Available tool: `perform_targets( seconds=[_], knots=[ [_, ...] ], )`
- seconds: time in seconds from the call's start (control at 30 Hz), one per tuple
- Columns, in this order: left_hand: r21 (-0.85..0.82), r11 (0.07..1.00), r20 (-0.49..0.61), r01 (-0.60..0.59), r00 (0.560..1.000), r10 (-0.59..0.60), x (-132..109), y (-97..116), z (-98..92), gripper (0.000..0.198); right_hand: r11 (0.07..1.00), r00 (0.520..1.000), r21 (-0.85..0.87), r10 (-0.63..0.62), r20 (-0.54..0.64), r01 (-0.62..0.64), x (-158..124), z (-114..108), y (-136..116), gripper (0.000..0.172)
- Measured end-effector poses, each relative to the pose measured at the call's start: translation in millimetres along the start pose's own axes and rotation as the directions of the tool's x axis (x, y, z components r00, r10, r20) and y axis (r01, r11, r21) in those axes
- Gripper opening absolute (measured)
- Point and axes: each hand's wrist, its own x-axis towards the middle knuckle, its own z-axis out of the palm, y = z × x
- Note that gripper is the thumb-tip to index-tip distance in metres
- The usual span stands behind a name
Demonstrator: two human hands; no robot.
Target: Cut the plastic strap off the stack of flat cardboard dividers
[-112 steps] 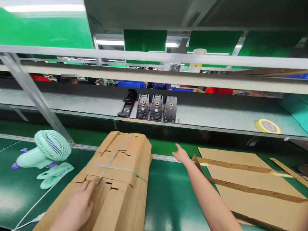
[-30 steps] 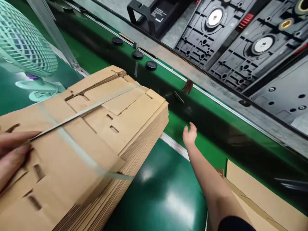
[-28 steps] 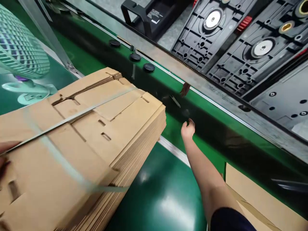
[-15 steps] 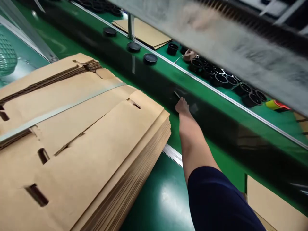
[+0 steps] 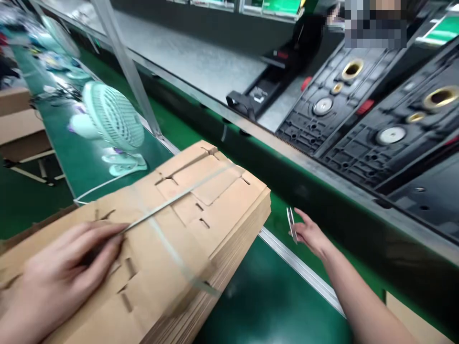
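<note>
A thick bundle of flat cardboard blanks (image 5: 201, 210) lies on the green belt, bound by a translucent plastic strap (image 5: 179, 198). My left hand (image 5: 57, 277) rests on top of the bundle at the lower left, fingers pinched on the strap and lifting it off the cardboard. My right hand (image 5: 311, 234) is to the right of the bundle, near the belt's metal rail. Its fingers hold a small thin metal tool (image 5: 291, 224), blurred, perhaps a blade or small scissors.
A mint-green clip fan (image 5: 111, 119) stands on the belt behind the bundle, with a slanted metal post (image 5: 125, 67) beside it. Black moulded plastic parts (image 5: 362, 124) lie on the grey shelf at upper right. A flat cardboard piece (image 5: 412, 320) shows at the lower right corner.
The view swung back from under the shelf. My right hand pulled back from the dark far side of the belt with the thin tool in it. My left hand is on the strap again.
</note>
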Motion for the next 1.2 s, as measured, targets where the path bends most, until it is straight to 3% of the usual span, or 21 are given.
perform_targets(
  seconds=[0.03, 0.1, 0.23, 0.33, 0.43, 0.5, 0.57, 0.63, 0.7, 0.77, 0.8, 0.83, 0.87, 0.9, 0.93, 0.97, 1.1, 1.2],
  knots=[
    [0.002, 1.0, -0.015, -0.029, 0.999, 0.029, 2, 1, -2.1, 0.017, 0.954, 0.995, 0.3, -0.018, 0.1, -0.013, -33, 0, 3, 0.081],
    [-0.001, 0.997, -0.038, -0.082, 0.996, 0.082, 5, 4, -1.5, 0.013, 0.806, 0.974, 0.59, -0.091, 0.207, -0.051, -100, 7, 1, 0.076],
    [0.068, 0.985, -0.08, -0.161, 0.983, 0.167, 7, 11, 2.3, 0.012, 0.7, 0.928, 0.715, -0.269, 0.258, 0.005, -210, 42, -48, 0.054],
    [0.207, 0.968, 0.066, -0.14, 0.989, 0.129, 9, 20, -4.7, 0.022, 0.702, 0.88, 0.693, -0.422, 0.218, 0.166, -246, 82, -102, 0.052],
    [0.289, 0.957, 0.296, -0.024, 0.953, -0.065, 13, 30, -20.7, 0.031, 0.76, 0.8, 0.422, -0.587, 0.121, 0.494, -247, 121, -141, 0.052],
    [0.26, 0.962, 0.39, 0.089, 0.901, -0.189, 14, 34, -32.7, 0.031, 0.729, 0.726, 0.026, -0.685, 0.06, 0.685, -240, 139, -155, 0.044],
    [0.201, 0.965, 0.432, 0.171, 0.868, -0.244, 12, 34, -42.5, 0.028, 0.607, 0.673, -0.387, -0.738, 0.052, 0.695, -236, 149, -162, 0.037],
    [0.141, 0.968, 0.438, 0.21, 0.863, -0.251, 9, 30, -48.7, 0.025, 0.45, 0.623, -0.647, -0.781, 0.049, 0.615, -236, 150, -166, 0.03],
    [0.077, 0.965, 0.433, 0.249, 0.864, -0.258, 6, 25, -51.4, 0.022, 0.324, 0.513, -0.749, -0.858, 0.025, 0.578, -241, 146, -169, 0.033],
    [0.005, 0.949, 0.442, 0.314, 0.851, -0.283, 5, 20, -52.0, 0.017, 0.297, 0.387, -0.713, -0.921, -0.039, 0.635, -248, 141, -170, 0.036],
    [-0.028, 0.936, 0.453, 0.351, 0.839, -0.3, 5, 17, -52.1, 0.013, 0.353, 0.397, -0.631, -0.914, -0.076, 0.691, -252, 138, -169, 0.035],
    [-0.058, 0.921, 0.469, 0.384, 0.825, -0.314, 5, 15, -52.2, 0.01, 0.454, 0.472, -0.491, -0.876, -0.097, 0.743, -257, 137, -168, 0.034],
    [-0.085, 0.907, 0.486, 0.412, 0.812, -0.324, 6, 14, -52.3, 0.008, 0.579, 0.584, -0.307, -0.807, -0.083, 0.756, -263, 136, -166, 0.035],
    [-0.108, 0.894, 0.502, 0.434, 0.8, -0.327, 6, 12, -52.4, 0.007, 0.696, 0.697, -0.118, -0.716, -0.037, 0.709, -270, 137, -163, 0.038],
    [-0.13, 0.884, 0.516, 0.449, 0.792, -0.327, 7, 11, -52.6, 0.008, 0.778, 0.778, 0.043, -0.627, 0.024, 0.626, -277, 138, -159, 0.043],
    [-0.15, 0.875, 0.525, 0.46, 0.787, -0.324, 7, 10, -52.8, 0.01, 0.825, 0.827, 0.165, -0.557, 0.08, 0.54, -284, 140, -155, 0.049],
    [-0.211, 0.842, 0.541, 0.496, 0.777, -0.322, 5, 7, -53.1, 0.014, 0.855, 0.89, 0.431, -0.406, 0.207, 0.289, -313, 151, -144, 0.065],
    [-0.239, 0.825, 0.54, 0.512, 0.776, -0.326, 3, 5, -51.7, 0.015, 0.819, 0.853, 0.56, -0.378, 0.36, 0.126, -329, 153, -144, 0.059]
  ],
)
